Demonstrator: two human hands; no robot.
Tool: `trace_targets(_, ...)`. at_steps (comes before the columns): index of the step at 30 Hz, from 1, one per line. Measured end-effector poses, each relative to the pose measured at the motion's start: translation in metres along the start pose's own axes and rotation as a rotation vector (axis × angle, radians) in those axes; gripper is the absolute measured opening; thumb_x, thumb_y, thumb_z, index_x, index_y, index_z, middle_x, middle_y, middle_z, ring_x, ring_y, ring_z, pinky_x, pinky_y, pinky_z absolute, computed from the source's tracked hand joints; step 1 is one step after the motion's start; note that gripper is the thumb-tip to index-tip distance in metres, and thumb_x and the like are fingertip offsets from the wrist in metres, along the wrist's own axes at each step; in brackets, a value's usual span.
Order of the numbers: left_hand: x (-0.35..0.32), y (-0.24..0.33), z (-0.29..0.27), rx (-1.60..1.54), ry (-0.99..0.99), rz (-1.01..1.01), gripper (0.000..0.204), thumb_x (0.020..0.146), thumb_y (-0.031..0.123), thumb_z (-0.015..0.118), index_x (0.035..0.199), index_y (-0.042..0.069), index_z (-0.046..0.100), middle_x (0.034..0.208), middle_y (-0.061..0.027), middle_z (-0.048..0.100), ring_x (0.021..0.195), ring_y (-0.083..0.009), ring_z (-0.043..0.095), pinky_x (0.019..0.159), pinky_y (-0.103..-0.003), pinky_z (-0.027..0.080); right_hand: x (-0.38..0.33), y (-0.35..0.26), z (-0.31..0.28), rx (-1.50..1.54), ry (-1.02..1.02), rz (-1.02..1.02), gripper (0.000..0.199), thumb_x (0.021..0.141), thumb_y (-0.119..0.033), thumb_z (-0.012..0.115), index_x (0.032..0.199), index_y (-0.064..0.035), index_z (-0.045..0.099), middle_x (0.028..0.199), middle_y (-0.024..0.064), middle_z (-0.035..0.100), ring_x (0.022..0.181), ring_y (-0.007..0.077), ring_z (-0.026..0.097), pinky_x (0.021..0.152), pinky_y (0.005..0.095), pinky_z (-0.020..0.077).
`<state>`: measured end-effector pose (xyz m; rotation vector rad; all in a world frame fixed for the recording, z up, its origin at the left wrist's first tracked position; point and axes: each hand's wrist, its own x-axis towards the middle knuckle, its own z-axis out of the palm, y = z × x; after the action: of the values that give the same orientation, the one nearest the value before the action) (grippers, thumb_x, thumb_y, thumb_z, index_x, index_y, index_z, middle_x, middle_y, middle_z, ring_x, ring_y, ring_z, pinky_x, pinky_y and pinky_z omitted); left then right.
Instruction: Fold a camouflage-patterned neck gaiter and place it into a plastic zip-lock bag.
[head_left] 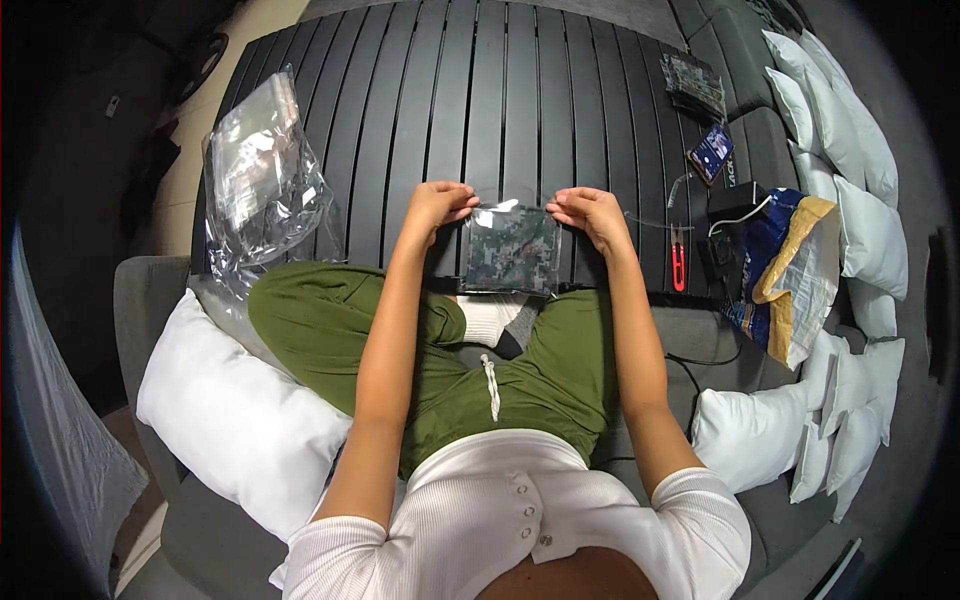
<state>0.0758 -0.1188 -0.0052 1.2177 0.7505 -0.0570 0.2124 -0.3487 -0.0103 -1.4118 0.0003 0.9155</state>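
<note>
In front of me, at the near edge of the slatted black table (410,110), is a flat, square camouflage-patterned item (512,250) inside a clear plastic bag. My left hand (440,212) pinches the bag's upper left corner between thumb and fingers. At the opposite corner, my right hand (592,215) has its thumb and fingertips closed on the plastic. Light glares off the bag's top edge. Further left lies a loose heap of clear plastic bags (262,170).
Red-handled thread snips (678,265), a phone (711,153) and a stack of camouflage packets (694,85) lie on the right. A crumpled blue and tan bag (790,270) stands by the table's right edge. White cushions (240,420) flank me on the grey sofa.
</note>
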Motion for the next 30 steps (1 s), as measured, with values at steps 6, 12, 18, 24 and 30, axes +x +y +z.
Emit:
trace_targets(6,-0.003,-0.005,-0.006,-0.003,-0.049,0.046,0.023,0.086,0.017,0.061,0.097,-0.003,0.06,0.09,-0.0086,0.064,0.085,-0.0139,0.064,0.073,-0.022,0.052,-0.001,0.005,-0.002,-0.007,-0.007,-0.035,0.016,0.082,-0.004,0.061,0.093,0.0065,0.06,0.087,0.0137,0.064,0.08,0.0209,0.066,0.072,0.0266,0.0555)
trace_targets(12,-0.003,-0.007,-0.008,0.023,-0.093,0.094,0.021,0.086,0.016,0.061,0.096,-0.002,0.06,0.089,-0.0076,0.064,0.086,-0.0135,0.063,0.075,-0.023,0.051,-0.004,0.006,-0.001,-0.064,-0.019,-0.097,0.016,0.081,-0.004,0.062,0.094,0.0045,0.061,0.087,0.0129,0.065,0.081,0.0197,0.065,0.073,0.0262,0.0546)
trace_targets(18,0.001,-0.011,-0.013,0.067,-0.138,0.149,0.018,0.085,0.014,0.061,0.095,-0.001,0.06,0.091,-0.0079,0.064,0.087,-0.0149,0.063,0.076,-0.023,0.051,-0.005,0.005,0.002,-0.081,-0.025,-0.136,0.015,0.079,-0.002,0.063,0.092,0.0057,0.062,0.085,0.0123,0.065,0.079,0.0188,0.065,0.071,0.0242,0.054)
trace_targets(24,0.005,-0.013,-0.016,0.091,-0.145,0.141,0.014,0.084,0.01,0.061,0.093,-0.001,0.059,0.09,-0.0089,0.064,0.086,-0.0147,0.063,0.077,-0.024,0.051,-0.008,0.009,-0.004,-0.114,-0.043,-0.188,0.013,0.078,-0.002,0.063,0.089,0.0049,0.064,0.084,0.0114,0.066,0.079,0.0169,0.065,0.074,0.0244,0.0529)
trace_targets(30,0.005,-0.018,-0.022,0.056,-0.223,0.212,0.012,0.082,0.006,0.063,0.091,-0.002,0.059,0.088,-0.0101,0.063,0.084,-0.0145,0.063,0.076,-0.023,0.052,-0.009,0.011,-0.007,-0.156,-0.071,-0.241,0.014,0.078,-0.001,0.064,0.091,0.0047,0.066,0.088,0.0119,0.066,0.079,0.0146,0.064,0.074,0.0227,0.0508)
